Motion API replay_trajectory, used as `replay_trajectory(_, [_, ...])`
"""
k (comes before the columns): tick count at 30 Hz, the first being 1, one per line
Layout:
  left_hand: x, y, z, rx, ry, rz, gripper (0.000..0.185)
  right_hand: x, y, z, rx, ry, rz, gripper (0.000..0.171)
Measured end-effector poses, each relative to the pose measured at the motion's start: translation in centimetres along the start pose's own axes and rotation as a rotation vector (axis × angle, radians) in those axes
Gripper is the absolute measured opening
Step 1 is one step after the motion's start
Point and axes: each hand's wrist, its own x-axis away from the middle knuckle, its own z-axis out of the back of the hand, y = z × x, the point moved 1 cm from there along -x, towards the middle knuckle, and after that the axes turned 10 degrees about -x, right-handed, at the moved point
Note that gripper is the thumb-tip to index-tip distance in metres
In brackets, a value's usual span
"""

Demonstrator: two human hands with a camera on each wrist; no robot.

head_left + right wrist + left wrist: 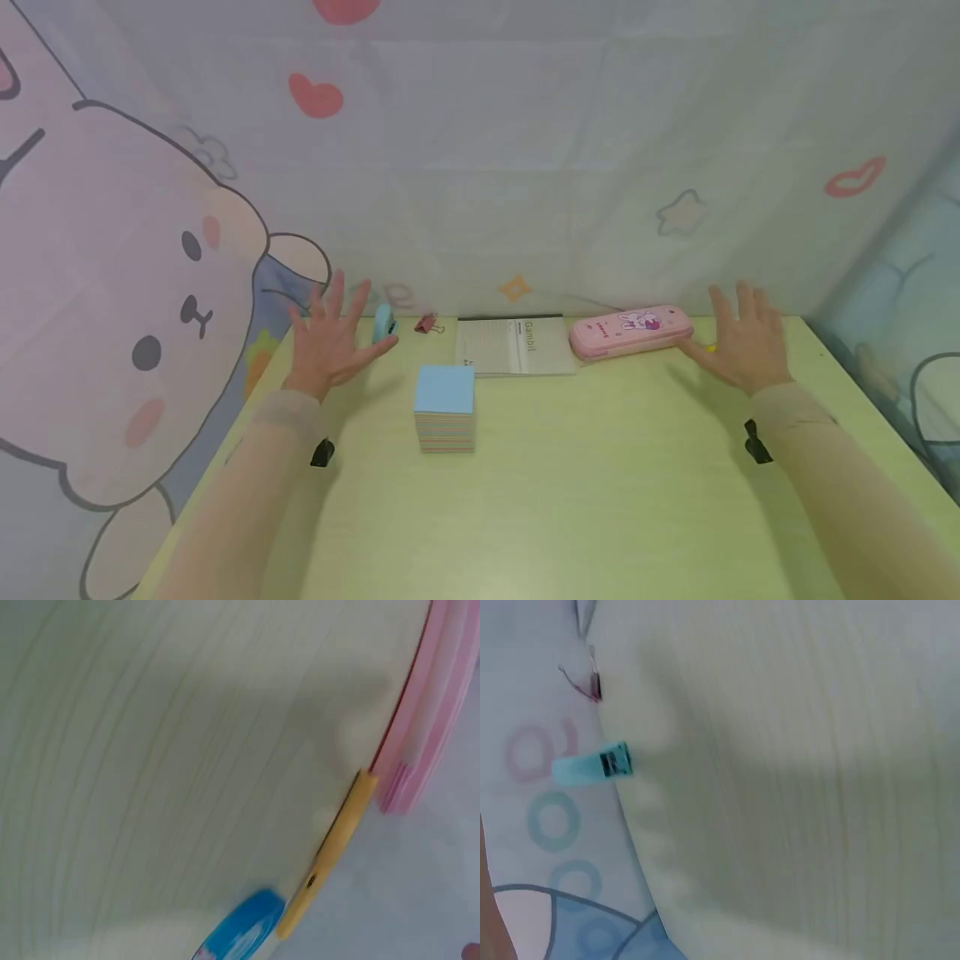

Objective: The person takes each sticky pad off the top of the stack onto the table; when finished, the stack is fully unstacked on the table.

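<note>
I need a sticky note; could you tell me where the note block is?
In the head view, the note block sits left of centre on the table, before the notebook.

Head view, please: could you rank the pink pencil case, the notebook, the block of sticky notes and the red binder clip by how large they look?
1. Notebook and pink pencil case: look alike in size, not ranked.
2. Block of sticky notes, nearer the camera, so unsure.
3. Red binder clip, clearly smallest.

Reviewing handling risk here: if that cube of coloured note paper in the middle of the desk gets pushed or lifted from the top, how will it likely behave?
The note cube stands square and flat on the desk, so it would probably slide rather than tip or roll. Its sides show many thin layers, so lifting by the top may peel off sheets only. It likely feels dense for its size.
</note>
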Motion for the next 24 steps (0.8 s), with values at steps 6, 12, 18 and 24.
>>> replay_trajectory(6, [1.5, 2.0, 0.5, 0.367, -0.031, -0.052, 0.090, 0.0, -5.2, -1.0, -0.215, -0.089, 0.044, 0.087])
replay_trajectory(12, [4.0, 5.4, 1.6, 0.776, -0.090, -0.151, 0.074, 0.5, -12.6, -3.2, -0.357, -0.214, 0.219, 0.073])
replay_trajectory(18, [5.4, 8.3, 1.6, 1.133, -0.173, -0.231, 0.076, 1.1, -20.0, -4.5, -0.545, -0.370, 0.291, 0.077])
replay_trajectory(24, [6.0, 9.5, 1.7, 1.280, -0.242, -0.263, 0.082, 1.2, -25.7, -5.7, -0.688, -0.459, 0.330, 0.081])
